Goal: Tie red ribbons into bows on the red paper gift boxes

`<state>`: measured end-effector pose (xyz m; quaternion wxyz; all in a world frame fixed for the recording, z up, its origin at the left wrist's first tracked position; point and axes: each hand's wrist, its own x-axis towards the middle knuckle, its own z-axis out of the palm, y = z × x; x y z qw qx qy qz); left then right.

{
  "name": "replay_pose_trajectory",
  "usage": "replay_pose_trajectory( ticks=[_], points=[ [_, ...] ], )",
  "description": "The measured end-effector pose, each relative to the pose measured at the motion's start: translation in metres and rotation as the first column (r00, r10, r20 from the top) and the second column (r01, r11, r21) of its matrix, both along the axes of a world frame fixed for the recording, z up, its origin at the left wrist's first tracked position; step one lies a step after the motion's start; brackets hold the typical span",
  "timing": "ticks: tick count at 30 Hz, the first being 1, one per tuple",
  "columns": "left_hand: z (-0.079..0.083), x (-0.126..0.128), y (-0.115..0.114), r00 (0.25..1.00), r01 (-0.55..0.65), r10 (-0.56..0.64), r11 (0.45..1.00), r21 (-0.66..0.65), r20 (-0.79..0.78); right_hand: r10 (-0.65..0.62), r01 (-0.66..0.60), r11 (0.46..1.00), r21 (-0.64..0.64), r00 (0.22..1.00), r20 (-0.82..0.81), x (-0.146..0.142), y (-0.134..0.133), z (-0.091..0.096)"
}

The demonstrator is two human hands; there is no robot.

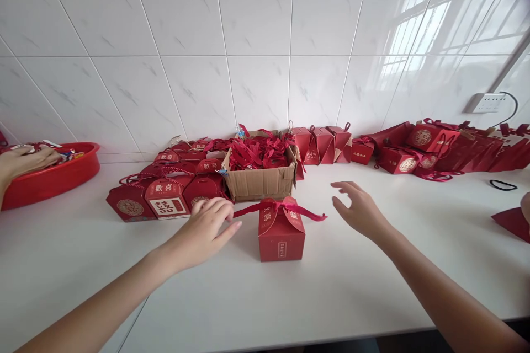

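A small red gift box [281, 240] stands upright on the white table, with gold print and a closed top. Its red ribbon [310, 213] is tied at the top, and the two tails stretch out to either side. My left hand [211, 229] hovers by the left tail, fingers loosely bent and thumb apart; the tail's tip is hidden behind the fingers. To the right of the box, my right hand [358, 209] is in the air with fingers spread, apart from the other tail and holding nothing.
Behind stands a cardboard carton [260, 182] of red ribbons, with red boxes [165, 198] grouped left. More boxes [430, 138] line the wall to the right. Another person's hand [28, 160] reaches into a red basin [62, 179]. A black loop [503, 185] lies at right.
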<state>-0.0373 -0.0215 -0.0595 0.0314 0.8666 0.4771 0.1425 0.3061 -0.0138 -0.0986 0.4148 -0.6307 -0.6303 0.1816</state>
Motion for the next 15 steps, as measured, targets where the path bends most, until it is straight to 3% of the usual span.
replay_pose_trajectory(
  ticks=[2, 5, 11, 13, 15],
  points=[
    [-0.005, 0.013, 0.006, 0.985, -0.037, 0.054, 0.994, -0.100, 0.167, 0.124, -0.124, 0.992, 0.004, 0.991, -0.041, -0.018, 0.004, 0.005],
    [-0.017, 0.029, 0.020, 0.896, -0.044, 0.159, 0.961, -0.274, 0.414, 0.272, -0.276, 0.961, -0.013, 0.952, -0.137, -0.041, 0.011, 0.004],
    [-0.043, 0.040, 0.034, 0.748, 0.100, 0.200, 0.909, -0.405, 0.633, 0.355, -0.379, 0.926, 0.002, 0.865, -0.355, -0.057, 0.012, -0.018],
    [-0.046, 0.041, 0.031, 0.684, 0.166, 0.257, 0.856, -0.489, 0.682, 0.364, -0.410, 0.912, -0.023, 0.833, -0.416, -0.058, 0.008, -0.023],
    [-0.047, 0.042, 0.028, 0.612, 0.282, 0.325, 0.762, -0.583, 0.721, 0.361, -0.438, 0.896, -0.067, 0.809, -0.464, -0.059, 0.005, -0.024]
  ],
)
